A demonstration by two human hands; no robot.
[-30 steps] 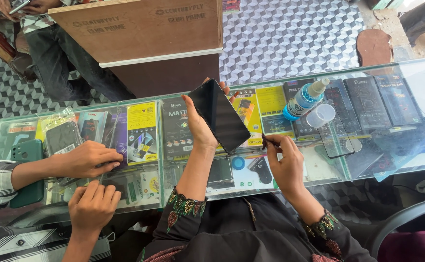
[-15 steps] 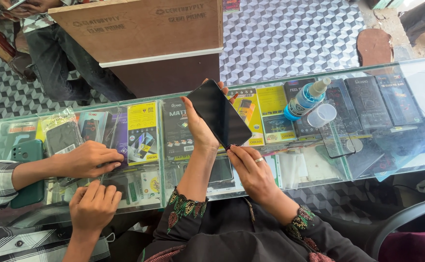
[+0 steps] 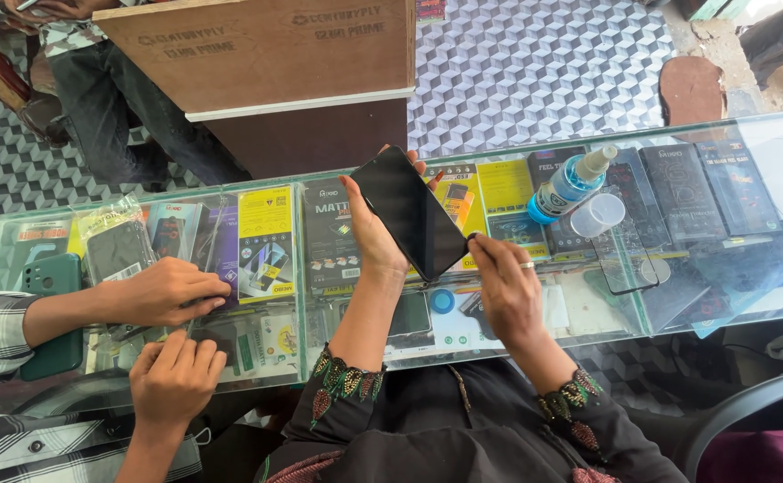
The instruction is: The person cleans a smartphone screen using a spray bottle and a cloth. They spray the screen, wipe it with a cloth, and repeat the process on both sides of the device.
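The left hand [image 3: 375, 234] is gripping a black smartphone [image 3: 409, 213] by its long edges, holding it tilted above the glass counter [image 3: 749, 134]. The right hand [image 3: 506, 288] is curling its fingers together, fingertips touching the phone's lower corner. A blue spray bottle [image 3: 569, 184] is lying just right. A co-worker's 2 hands [image 3: 170, 292] are resting at left.

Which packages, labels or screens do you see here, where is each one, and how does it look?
Phone: in the left hand, tilted over the glass counter, its dark screen blank; right hand at its lower edge.
Yellow package: inside the counter, left of centre, rectangular.
Black package: beside it, partly behind the left hand.
Dark boxes: inside the counter, right side.
Spray bottle: lying on the counter, blue, with a label.
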